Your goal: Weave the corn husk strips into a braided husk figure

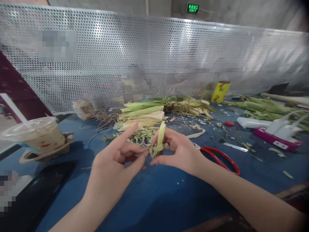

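Between my two hands, above the blue tabletop [154, 199], is a small folded piece of corn husk [158, 147], pale green with a strip standing upright from it. My right hand [181, 149] grips it from the right with thumb and fingers. From the left, my left hand [116, 161] pinches its edge between thumb and fingertips, with one finger raised. Just behind the hands lie a stack of flattened corn husks [145, 114] and a heap of dried, knotted husk pieces [138, 135]. Red-handled scissors [224, 158] rest beside my right forearm, partly hidden by it.
On the left stand a lidded drink cup [45, 138] in a cardboard holder and a dark flat object [45, 190]. Twine [103, 119] lies behind. At right are a purple power strip [277, 140], a white blade [235, 147] and husk scraps. A perforated metal screen [149, 51] closes the back.
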Demonstrator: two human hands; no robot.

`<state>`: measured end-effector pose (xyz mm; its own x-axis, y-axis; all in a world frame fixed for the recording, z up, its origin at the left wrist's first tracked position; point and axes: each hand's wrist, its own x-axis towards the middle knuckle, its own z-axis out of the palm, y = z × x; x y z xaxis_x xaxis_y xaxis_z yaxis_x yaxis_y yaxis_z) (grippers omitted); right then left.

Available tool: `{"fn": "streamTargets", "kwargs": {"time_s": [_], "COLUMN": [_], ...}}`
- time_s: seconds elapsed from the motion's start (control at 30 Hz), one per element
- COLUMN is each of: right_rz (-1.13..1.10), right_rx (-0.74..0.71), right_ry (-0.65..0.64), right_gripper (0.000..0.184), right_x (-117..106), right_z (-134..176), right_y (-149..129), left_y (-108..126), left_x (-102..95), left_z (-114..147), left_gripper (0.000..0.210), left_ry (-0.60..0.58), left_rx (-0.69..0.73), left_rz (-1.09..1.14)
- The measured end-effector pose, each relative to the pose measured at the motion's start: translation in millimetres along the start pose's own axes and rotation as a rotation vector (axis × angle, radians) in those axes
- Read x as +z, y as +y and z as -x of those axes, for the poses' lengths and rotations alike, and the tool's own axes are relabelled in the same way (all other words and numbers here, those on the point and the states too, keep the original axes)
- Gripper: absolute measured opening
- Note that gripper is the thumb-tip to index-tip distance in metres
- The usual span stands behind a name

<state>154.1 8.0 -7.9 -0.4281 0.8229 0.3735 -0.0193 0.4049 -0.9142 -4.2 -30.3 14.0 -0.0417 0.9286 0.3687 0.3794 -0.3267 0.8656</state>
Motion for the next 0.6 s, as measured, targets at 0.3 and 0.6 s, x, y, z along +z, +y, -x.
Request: {"fn": "streamTargets", "kwargs": {"time_s": [0.3,0.6], "right_rz": [0.119,-0.138], "right_rx": [-0.007,0.109], "right_ry": [0.08,0.162], "right_gripper": [0.014,0.014], "right_x": [2,-8], "right_z": [4,-5], "right_y": [2,-3], "left_y": [-2,-2], "left_x": [0.2,-10.8], "left_z": [-1,-9], "left_gripper": [0.077,0.055], "left_ry": [0.047,0.017], "left_rx": [0.125,0.124], "left_rz": [-0.284,-0.271]}}
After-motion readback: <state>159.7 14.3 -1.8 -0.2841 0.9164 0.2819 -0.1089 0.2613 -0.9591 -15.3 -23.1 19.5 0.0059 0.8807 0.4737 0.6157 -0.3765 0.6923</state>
